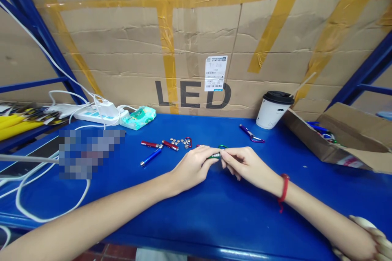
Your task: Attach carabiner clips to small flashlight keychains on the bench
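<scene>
My left hand (194, 166) is closed around a small green metal tube (214, 156), like the body of a keychain flashlight. My right hand (241, 162) pinches at the tube's right end; its fingertips hide whatever is between them. Just behind the fingers shows part of a green carabiner clip (223, 146). Left of my hands lie two red tubes, a longer one (150, 144) and a shorter one (170, 145). A blue tube (150, 158) rests in front of them. Several button cells (177, 141) sit beside a red carabiner clip (188, 142).
A purple keychain flashlight (246, 130) lies near a lidded paper cup (273, 110). On the right stands an open cardboard box (324, 147) with small coloured items. A wipes pack (139, 118), a power strip (94, 115) and white cables (21, 200) occupy the left.
</scene>
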The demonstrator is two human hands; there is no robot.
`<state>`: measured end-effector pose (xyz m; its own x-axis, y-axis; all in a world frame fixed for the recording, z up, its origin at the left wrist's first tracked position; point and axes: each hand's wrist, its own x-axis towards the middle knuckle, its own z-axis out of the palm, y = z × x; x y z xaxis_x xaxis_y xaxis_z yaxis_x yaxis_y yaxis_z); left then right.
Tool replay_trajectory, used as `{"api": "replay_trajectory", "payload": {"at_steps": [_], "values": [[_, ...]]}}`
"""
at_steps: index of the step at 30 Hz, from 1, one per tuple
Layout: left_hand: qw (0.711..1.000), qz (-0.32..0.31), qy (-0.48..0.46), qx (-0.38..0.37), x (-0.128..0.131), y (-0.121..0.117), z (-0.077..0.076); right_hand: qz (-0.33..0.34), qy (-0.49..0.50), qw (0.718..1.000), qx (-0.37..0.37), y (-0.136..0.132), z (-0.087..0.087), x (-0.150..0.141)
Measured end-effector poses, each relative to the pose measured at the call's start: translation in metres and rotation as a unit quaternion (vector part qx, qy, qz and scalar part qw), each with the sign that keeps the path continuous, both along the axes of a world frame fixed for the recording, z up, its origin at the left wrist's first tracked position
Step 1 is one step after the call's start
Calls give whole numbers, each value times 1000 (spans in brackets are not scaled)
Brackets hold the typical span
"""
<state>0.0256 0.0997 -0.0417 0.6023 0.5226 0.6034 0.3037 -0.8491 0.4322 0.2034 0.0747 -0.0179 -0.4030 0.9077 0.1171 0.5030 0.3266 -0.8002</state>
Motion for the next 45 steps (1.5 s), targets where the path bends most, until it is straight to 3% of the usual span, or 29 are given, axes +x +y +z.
{"api": "replay_trajectory", "payload": {"at_steps": [5,11,15,20,24,29,37,45], "values": [[997,31,16,-66,1,-3,4,-8,-16,999,48,4,0,5],[990,60,30,-124,0,-2,6,-70,-24,970,230,10,1,12],[991,61,53,-103,-1,-3,7,-19,-35,942,334,11,1,14],[990,62,86,-91,0,-6,9,10,-62,913,402,12,0,17],[987,43,104,-112,0,-7,8,29,-67,901,427,14,3,18],[990,38,110,-81,-1,-6,4,48,-59,897,435,14,8,16],[982,53,149,-106,-1,-7,9,54,-69,909,407,18,1,18],[985,56,145,-82,-3,-7,10,25,-50,912,406,15,3,19]]}}
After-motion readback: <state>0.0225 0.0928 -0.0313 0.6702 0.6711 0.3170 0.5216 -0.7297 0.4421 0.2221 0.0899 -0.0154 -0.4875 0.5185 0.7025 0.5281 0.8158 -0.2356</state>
